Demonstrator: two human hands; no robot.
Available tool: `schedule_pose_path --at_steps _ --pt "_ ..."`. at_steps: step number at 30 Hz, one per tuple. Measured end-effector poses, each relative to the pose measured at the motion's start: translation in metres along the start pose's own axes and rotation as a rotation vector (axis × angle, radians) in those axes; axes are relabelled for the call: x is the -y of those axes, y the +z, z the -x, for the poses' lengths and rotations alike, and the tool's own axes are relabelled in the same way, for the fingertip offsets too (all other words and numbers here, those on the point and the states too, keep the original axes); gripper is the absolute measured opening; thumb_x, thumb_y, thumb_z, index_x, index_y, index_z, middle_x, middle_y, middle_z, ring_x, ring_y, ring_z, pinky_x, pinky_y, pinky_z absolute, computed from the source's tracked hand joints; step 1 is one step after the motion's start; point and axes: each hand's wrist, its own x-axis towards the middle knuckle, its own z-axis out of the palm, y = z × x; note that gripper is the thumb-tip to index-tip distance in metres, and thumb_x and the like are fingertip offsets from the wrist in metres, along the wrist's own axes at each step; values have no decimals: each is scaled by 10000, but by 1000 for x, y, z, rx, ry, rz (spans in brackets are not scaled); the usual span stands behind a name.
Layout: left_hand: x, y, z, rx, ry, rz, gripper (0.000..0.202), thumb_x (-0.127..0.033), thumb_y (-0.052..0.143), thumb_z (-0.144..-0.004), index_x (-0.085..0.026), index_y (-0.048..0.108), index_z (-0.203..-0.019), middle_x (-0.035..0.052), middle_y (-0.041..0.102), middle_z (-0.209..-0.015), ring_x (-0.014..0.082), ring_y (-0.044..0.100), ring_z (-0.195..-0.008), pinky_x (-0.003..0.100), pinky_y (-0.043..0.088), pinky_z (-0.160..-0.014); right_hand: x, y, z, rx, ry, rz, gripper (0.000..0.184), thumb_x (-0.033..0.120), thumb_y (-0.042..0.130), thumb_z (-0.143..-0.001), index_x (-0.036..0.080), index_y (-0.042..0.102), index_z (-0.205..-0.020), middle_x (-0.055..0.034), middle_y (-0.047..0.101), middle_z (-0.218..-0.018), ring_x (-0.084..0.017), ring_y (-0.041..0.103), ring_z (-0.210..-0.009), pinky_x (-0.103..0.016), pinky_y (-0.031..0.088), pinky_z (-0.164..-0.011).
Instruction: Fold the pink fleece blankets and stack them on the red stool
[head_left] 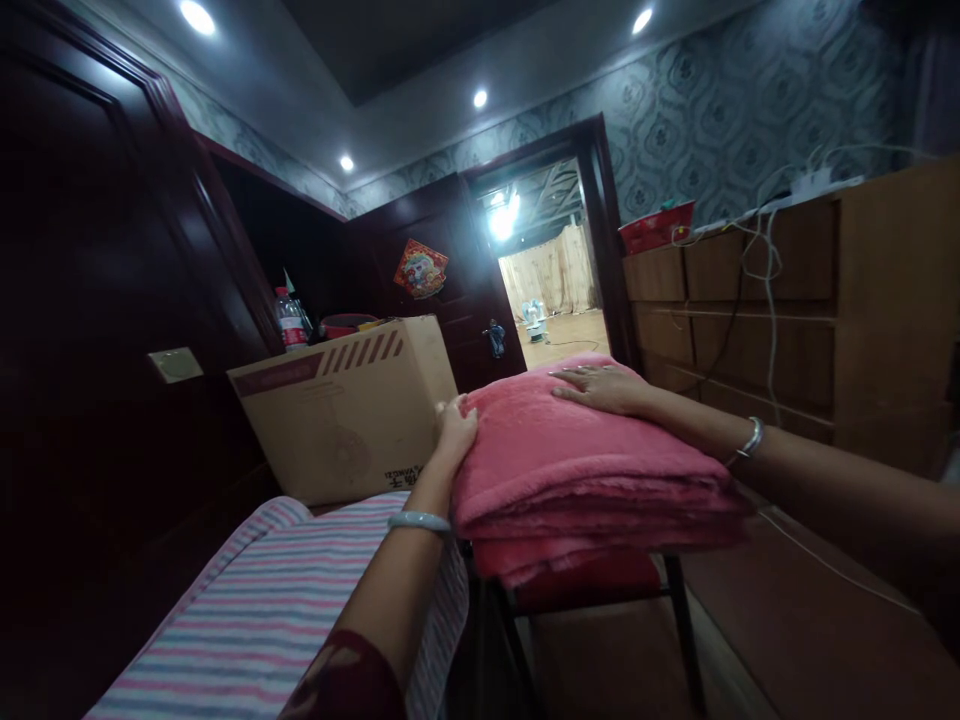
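A folded pink blanket (pixel 577 470) lies stacked on a red-seated chair (pixel 600 585) in front of me. My left hand (pixel 454 428) presses against the blanket's left edge, fingers curled round it, a pale bangle on the wrist. My right hand (pixel 600 388) lies flat on top of the blanket near its far end, fingers stretched out, a silver bracelet on the wrist.
A striped bed cover (pixel 277 610) lies at lower left. A cardboard box (pixel 349 405) stands behind it with a water bottle (pixel 289 320) beyond. Wooden drawers (pixel 750 320) with white cables line the right wall. An open doorway (pixel 551 270) is ahead.
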Motion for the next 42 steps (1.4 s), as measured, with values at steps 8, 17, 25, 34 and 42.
schedule_pose_path --at_steps 8,17,25,34,42 --pt "-39 32 15 331 500 -243 264 -142 644 -829 -169 679 -1090 86 686 -1097 208 638 -994 358 506 -937 -2 -2 1 -28 7 15 818 765 231 -908 255 407 -1523 -55 406 -1541 -303 355 -1430 -496 234 -1195" --pt "-50 35 14 333 545 -351 136 -101 648 -831 -171 665 -947 54 620 -1007 159 603 -872 284 488 -805 -7 3 0 -69 -34 33 816 771 230 -906 258 439 -1505 -65 454 -1510 -318 390 -1409 -512 276 -1172" --pt "-55 55 13 376 504 -548 59 -115 663 -822 -149 665 -870 56 626 -928 180 587 -863 294 476 -808 -10 7 0 -104 -56 4 812 782 253 -895 275 443 -1501 -65 448 -1513 -338 398 -1400 -549 273 -1162" --pt "-56 51 18 305 483 -432 213 -39 576 -795 -193 568 -648 27 606 -783 170 562 -767 296 458 -769 -5 4 1 -93 -19 27 808 774 255 -896 274 440 -1504 -62 461 -1507 -327 396 -1403 -521 280 -1168" --pt "-47 33 7 170 106 100 202 -116 512 -836 -199 498 -653 -17 576 -602 134 582 -558 278 491 -644 -6 4 1 -95 -22 28 804 771 241 -901 274 443 -1500 -55 460 -1507 -318 413 -1394 -527 287 -1163"
